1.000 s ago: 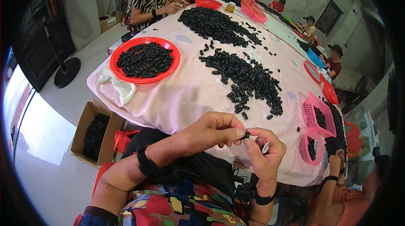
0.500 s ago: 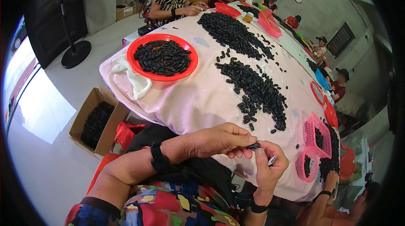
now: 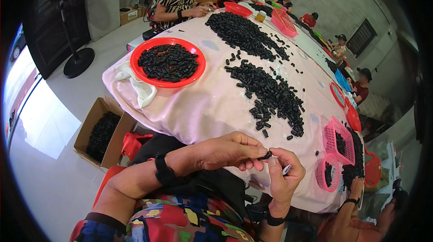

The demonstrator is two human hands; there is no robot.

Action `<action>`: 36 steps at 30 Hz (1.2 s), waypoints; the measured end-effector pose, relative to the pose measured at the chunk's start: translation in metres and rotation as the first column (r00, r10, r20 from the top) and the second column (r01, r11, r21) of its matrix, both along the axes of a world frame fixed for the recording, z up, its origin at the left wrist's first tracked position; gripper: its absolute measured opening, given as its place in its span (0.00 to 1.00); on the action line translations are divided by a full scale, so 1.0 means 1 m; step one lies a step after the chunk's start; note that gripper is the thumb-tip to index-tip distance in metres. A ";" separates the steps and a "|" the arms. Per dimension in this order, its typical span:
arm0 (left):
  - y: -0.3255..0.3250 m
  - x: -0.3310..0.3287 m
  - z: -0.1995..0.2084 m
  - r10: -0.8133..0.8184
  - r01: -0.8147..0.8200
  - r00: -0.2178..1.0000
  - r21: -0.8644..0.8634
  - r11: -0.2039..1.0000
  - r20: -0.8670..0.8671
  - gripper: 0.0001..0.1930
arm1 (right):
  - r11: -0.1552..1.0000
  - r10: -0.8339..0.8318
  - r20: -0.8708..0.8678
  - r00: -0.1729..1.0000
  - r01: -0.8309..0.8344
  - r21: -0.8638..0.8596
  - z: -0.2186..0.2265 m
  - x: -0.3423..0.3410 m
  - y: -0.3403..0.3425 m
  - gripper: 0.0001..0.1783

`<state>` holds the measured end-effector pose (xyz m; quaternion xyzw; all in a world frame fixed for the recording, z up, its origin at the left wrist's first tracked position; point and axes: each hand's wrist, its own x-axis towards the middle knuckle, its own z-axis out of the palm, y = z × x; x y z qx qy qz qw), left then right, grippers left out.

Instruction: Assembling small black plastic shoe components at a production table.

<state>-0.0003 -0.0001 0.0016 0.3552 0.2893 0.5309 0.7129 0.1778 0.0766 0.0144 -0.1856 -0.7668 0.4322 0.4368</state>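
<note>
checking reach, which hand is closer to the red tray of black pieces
Left. In view, the left hand is down and right from the red tray; the right hand is farther right.

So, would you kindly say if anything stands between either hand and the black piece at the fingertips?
Nothing visible does: the left hand and right hand both hold the black piece directly. The whitish object in the right hand sits to one side.

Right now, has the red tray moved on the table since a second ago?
No. The red tray keeps its place against the white cloth and the corner of the pink-covered table; the whole view has shifted instead.
</note>
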 end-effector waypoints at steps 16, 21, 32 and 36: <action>-0.003 -0.002 -0.003 -0.028 0.025 0.996 0.032 0.999 0.085 0.14 | 0.994 0.067 -0.009 0.998 -0.068 -0.086 0.014 0.002 -0.007 0.09; -0.004 -0.003 -0.003 0.004 -0.005 0.998 0.024 1.000 0.070 0.14 | 0.991 0.105 -0.014 0.994 -0.106 -0.082 0.010 0.001 -0.003 0.09; -0.005 -0.002 -0.003 0.002 0.001 0.992 -0.025 1.000 0.124 0.12 | 0.984 0.114 0.001 0.993 -0.113 -0.140 0.006 -0.001 -0.002 0.10; -0.004 -0.001 -0.005 -0.023 0.030 0.989 -0.046 0.999 0.143 0.14 | 0.984 0.108 0.015 0.994 -0.104 -0.145 0.008 0.000 -0.001 0.10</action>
